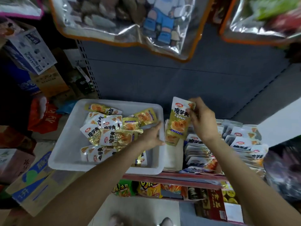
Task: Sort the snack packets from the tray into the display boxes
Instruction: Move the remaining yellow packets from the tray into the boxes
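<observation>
A white tray [68, 141] on the shelf holds several gold-and-white snack packets [112, 128]. My right hand [202, 121] pinches one gold-and-white packet [179, 118] upright by its top right corner, above the leftmost display box [172, 154]. That box has a few gold packets [170, 137] standing at its back. My left hand [151, 136] rests with straight fingers on the tray's right rim, holding nothing that I can see. To the right, more display boxes [202, 154] are filled with rows of similar packets.
The grey shelf back panel [179, 79] rises behind the tray. Big foil bags [130, 22] hang overhead. Cardboard cartons [32, 180] are stacked at the left. A lower shelf [162, 190] holds other snack packs, and shoes show on the floor.
</observation>
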Action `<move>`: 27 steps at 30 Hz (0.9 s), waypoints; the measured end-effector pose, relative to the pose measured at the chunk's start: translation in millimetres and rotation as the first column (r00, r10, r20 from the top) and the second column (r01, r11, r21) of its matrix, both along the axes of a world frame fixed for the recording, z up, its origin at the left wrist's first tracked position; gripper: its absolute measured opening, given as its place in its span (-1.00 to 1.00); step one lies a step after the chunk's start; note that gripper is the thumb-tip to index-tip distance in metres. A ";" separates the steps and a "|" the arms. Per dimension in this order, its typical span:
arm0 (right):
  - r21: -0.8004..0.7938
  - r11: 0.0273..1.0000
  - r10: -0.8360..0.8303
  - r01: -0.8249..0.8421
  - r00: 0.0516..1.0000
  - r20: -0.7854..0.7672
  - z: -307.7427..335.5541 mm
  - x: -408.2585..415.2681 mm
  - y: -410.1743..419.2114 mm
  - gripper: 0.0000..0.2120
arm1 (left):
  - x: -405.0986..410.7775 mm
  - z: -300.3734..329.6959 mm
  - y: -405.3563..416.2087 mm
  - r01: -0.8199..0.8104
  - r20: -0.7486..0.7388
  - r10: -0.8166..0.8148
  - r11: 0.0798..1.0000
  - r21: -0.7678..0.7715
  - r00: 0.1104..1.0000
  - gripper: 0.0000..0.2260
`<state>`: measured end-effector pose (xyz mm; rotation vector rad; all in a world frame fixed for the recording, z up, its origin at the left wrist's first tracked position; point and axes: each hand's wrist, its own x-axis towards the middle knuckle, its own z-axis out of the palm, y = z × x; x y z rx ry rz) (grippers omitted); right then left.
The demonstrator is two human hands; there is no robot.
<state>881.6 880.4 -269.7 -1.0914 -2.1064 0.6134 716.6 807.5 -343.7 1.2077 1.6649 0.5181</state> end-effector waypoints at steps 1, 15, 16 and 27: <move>0.010 1.000 0.009 -0.009 0.999 0.037 -2.9 -1.4 -0.3 -0.88 | -0.9 -2.0 -0.6 -0.008 0.022 0.008 1.000 -0.007 1.000 -0.13; 0.061 0.993 0.038 -0.099 0.772 0.635 -24.5 -10.3 -0.7 -0.77 | 0.9 -5.3 3.1 -0.023 -0.021 0.022 0.999 -0.033 1.000 -0.13; 0.072 0.992 0.029 -0.103 0.746 0.665 -24.8 -10.6 -0.3 -0.75 | 0.8 -5.9 3.5 -0.025 -0.018 0.025 0.999 -0.033 1.000 -0.14; 0.144 0.981 -0.015 -0.127 0.698 0.716 -25.6 -21.1 -7.9 -0.70 | 3.4 -1.7 -3.8 -0.029 -0.072 0.032 0.998 0.052 0.997 -0.22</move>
